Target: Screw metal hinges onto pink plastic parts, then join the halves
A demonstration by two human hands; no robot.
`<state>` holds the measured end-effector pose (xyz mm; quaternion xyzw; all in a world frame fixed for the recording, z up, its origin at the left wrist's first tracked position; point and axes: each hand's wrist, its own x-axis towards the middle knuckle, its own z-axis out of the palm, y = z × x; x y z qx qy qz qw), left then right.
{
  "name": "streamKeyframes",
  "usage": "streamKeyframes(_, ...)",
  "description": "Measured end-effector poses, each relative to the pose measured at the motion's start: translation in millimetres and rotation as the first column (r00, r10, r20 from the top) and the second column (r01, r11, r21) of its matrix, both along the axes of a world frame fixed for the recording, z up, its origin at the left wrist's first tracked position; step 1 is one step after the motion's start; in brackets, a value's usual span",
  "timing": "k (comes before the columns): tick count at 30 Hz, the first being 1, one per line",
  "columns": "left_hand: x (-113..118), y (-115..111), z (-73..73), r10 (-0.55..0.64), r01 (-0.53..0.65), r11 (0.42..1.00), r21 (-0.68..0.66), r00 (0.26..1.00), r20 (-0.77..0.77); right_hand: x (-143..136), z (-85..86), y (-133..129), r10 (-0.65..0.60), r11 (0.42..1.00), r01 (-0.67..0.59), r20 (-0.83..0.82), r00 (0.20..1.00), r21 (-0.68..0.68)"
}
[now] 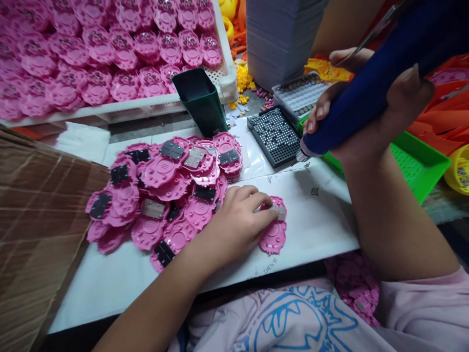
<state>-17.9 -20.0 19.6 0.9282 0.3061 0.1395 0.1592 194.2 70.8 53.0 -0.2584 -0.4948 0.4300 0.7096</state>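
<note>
My left hand [242, 212] is closed over a pink plastic shell [273, 239] lying on the white work surface, its fingertips on the shell's grey cover plate [280, 211]. My right hand [370, 132] grips a blue electric screwdriver [361, 100], which slants down to the left. The tip of the tool is beside the corner of a black screw tray [274, 134] full of small holes, many with shiny screws in them. To the left of my left hand lies a heap of similar pink shells [157, 176] with black or grey plates.
A white crate [154, 101] of pink assemblies stands at the back left. Near it are a dark green open container [200, 100] and a tall grey stack [278, 39]. A cardboard box [44, 220] borders the left. At the right are a green basket [421, 166] and orange parts [443, 120].
</note>
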Motion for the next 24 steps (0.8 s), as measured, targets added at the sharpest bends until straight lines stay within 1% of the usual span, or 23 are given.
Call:
streamKeyframes(4,0.2,-0.5,1.4,0.001,-0.001,1.0,-0.014,1.0,0.0,0.2,0.7,-0.8,-0.015,0.999,0.015,-0.011,1.0,-0.028)
streamKeyframes(8,1.4,-0.8,3.1,0.003,-0.003,0.999,-0.032,1.0,0.001,-0.4,2.4,-1.8,-0.045,0.998,0.045,0.014,0.999,-0.053)
streamKeyframes(14,3.7,-0.6,0.1,0.001,-0.001,1.0,-0.026,1.0,0.025,-1.3,3.2,-2.5,-0.03,0.998,0.032,0.033,0.999,-0.057)
streamKeyframes(16,4.2,-0.7,-1.0,0.001,0.0,1.0,-0.027,0.999,0.036,-1.5,2.5,-2.5,-0.033,0.999,0.033,0.008,0.999,-0.04)
streamKeyframes(21,4.9,-0.2,-0.5,0.013,-0.01,0.998,-0.064,0.999,0.041,-0.3,1.0,-1.4,0.01,1.0,-0.01,0.001,1.0,0.024)
streamKeyframes(24,5.0,0.2,0.0,0.021,-0.016,0.996,-0.083,0.999,0.049,0.6,0.6,-1.3,0.002,0.999,-0.002,-0.001,1.0,0.052)
